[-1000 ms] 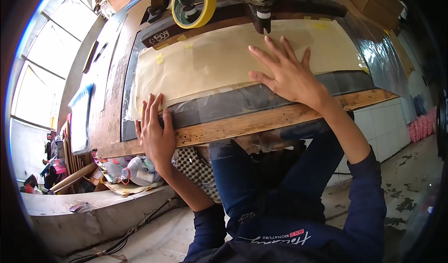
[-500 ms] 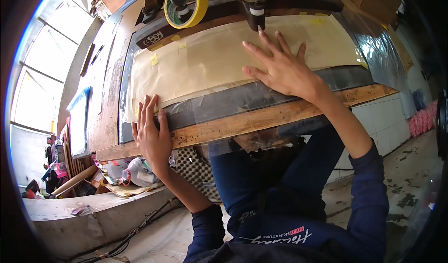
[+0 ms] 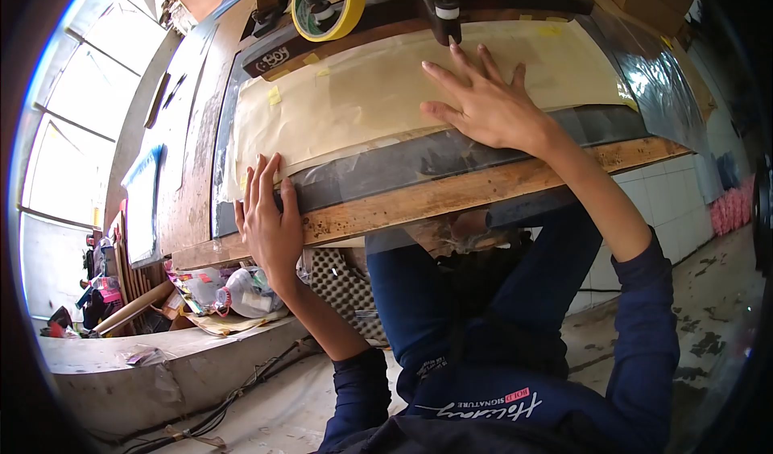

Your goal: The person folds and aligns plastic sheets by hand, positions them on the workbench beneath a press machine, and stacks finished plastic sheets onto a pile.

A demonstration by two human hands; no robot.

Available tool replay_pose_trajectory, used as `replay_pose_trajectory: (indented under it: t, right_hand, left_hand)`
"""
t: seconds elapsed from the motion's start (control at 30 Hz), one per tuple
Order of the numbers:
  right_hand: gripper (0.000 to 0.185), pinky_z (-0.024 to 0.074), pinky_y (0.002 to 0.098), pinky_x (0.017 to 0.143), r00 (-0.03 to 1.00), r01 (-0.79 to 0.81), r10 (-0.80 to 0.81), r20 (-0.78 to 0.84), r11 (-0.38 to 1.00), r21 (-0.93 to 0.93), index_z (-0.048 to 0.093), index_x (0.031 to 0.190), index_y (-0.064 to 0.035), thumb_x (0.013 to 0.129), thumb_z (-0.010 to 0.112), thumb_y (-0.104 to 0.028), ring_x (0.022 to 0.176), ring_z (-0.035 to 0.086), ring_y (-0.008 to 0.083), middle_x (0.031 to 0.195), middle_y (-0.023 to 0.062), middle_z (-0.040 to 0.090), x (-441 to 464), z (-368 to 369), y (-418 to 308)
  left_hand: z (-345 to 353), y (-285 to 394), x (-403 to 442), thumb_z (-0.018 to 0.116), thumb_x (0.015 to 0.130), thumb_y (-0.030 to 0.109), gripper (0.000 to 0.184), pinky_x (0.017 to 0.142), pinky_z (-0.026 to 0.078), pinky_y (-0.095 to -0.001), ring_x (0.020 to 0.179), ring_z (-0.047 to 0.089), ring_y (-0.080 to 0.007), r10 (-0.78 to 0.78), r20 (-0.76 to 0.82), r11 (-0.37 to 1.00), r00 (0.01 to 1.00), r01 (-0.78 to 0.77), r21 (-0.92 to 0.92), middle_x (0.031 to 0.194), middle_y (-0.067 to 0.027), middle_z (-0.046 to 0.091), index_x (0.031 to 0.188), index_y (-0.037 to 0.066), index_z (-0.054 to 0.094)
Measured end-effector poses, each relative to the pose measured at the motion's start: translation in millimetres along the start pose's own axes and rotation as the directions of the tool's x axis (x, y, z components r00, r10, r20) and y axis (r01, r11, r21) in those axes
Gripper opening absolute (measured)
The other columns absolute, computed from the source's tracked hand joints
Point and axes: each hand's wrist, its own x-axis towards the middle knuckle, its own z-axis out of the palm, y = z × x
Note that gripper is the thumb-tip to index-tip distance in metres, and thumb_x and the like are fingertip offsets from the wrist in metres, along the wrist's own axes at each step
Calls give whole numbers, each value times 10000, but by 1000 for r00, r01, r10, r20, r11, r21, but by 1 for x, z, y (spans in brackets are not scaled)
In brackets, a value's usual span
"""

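Note:
My left hand (image 3: 272, 227) lies flat, fingers spread a little, at the near left corner of a long tan paper sheet (image 3: 362, 92), over the front edge of the table. My right hand (image 3: 503, 112) rests with its fingers spread wide on the right half of that sheet. Its fingertips are close to a dark pointed machine part (image 3: 444, 27) with a white band. Small yellow tape pieces (image 3: 274, 95) stick to the paper. Along its near side runs a dark grey strip (image 3: 370, 177), partly under clear plastic film. Neither hand holds anything.
A yellow tape roll (image 3: 354, 7) hangs over the table's back left. The wooden front edge (image 3: 435, 200) runs above my knees. Clear plastic sheeting (image 3: 656, 80) drapes at the right. Plastic bottles and bags (image 3: 245, 293) lie low at left, near cables (image 3: 241, 394).
The whole view has shifted slightly. Both hands stay flat in nearly the same places on the paper and table edge.

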Motion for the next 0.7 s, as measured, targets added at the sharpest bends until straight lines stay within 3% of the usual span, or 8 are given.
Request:
replay_pose_trajectory:
  t: [0.47,0.57,0.63,0.7]
  right_hand:
    - [758,66,694,1012,1000,22,-22,3,1000,17,214,1438,-239,841,212,-707,1381,19,378,1498,148,122,3,-3,0]
    - [697,88,693,1009,993,43,-36,-116,998,56,242,1428,-266,857,250,-664,1380,65,366,1491,154,150,-15,-7,1]
    - [639,154,714,973,955,115,-87,-283,990,83,395,1360,-201,881,300,-614,1356,174,386,1447,173,266,-43,-13,3]
    - [610,166,722,961,917,73,-64,-394,997,7,440,1324,-184,886,319,-592,1340,214,389,1427,170,303,-74,-12,0]
  left_hand:
    - [0,1,0,446,907,307,359,1095,164,-448,1307,352,-204,-20,9,1000,1000,19,18,1358,-15,459,1245,217,525]
    - [-1,3,0,444,906,304,361,1096,162,-446,1307,352,-203,-22,1,999,1000,22,27,1361,-12,456,1247,216,524]
    - [-1,1,-1,444,902,307,365,1097,161,-445,1309,348,-198,-25,-5,1000,1000,25,12,1365,-10,451,1248,219,522]
    - [0,2,-1,445,899,311,371,1098,161,-442,1313,342,-192,-19,0,1000,1000,19,15,1368,-10,447,1252,223,518]
